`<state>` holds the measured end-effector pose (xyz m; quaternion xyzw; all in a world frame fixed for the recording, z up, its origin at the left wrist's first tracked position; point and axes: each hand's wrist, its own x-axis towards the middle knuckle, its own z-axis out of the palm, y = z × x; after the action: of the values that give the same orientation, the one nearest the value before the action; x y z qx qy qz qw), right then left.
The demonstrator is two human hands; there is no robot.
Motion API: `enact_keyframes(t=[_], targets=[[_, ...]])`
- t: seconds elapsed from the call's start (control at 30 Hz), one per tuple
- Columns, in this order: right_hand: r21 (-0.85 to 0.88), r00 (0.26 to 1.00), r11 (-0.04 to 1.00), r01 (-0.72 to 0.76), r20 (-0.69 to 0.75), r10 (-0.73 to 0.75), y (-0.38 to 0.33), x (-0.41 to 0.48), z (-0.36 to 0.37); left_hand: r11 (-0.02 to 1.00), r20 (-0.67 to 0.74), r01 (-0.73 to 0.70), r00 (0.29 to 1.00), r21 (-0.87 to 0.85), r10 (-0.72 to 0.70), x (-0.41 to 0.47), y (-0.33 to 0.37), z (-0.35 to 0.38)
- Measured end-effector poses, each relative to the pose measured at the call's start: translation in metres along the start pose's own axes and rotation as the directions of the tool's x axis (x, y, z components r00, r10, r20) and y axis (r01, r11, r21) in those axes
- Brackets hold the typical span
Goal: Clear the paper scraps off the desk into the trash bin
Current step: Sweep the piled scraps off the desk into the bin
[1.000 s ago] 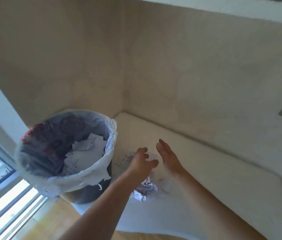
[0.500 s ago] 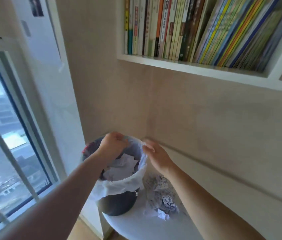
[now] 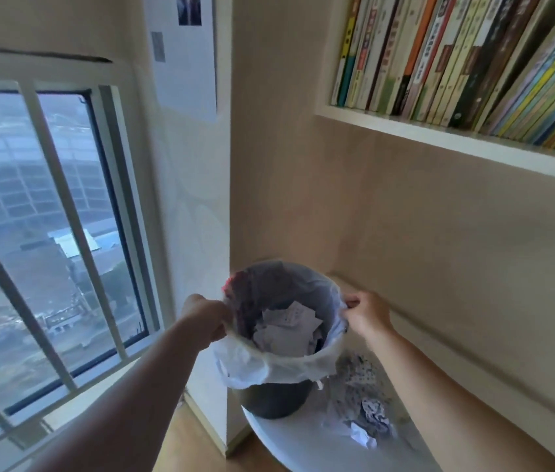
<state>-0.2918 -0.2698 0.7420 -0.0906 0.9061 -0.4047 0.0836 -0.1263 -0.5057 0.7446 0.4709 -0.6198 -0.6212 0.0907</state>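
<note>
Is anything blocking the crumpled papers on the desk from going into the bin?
Nothing visible blocks them. The paper scraps lie on the desk right beside the trash bin, whose mouth is open. They only need lifting over its rim. The left hand and right hand grip the bag liner at opposite sides.

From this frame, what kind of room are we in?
Likely a home study or bedroom corner: a shelf of books above a white desk, a lined trash bin on its end, and a high-rise window alongside.
</note>
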Motion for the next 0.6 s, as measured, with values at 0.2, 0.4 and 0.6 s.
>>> enact_keyframes(t=[0.2, 0.4, 0.6], targets=[[0.036, 0.996, 0.998, -0.05, 0.075, 0.047, -0.005, -0.006, 0.012, 0.969, 0.139, 0.192, 0.975, -0.155, -0.171, -0.003, -0.019, -0.028], [0.179, 0.96, 0.983, -0.039, 0.279, -0.013, -0.013, -0.034, 0.04, 0.956, 0.061, 0.227, 0.974, -0.184, -0.22, -0.047, -0.048, -0.077], [0.271, 0.868, 0.961, -0.061, 0.49, -0.083, -0.02, -0.088, 0.077, 0.948, -0.077, 0.238, 0.963, -0.214, -0.259, -0.109, -0.088, -0.135]])
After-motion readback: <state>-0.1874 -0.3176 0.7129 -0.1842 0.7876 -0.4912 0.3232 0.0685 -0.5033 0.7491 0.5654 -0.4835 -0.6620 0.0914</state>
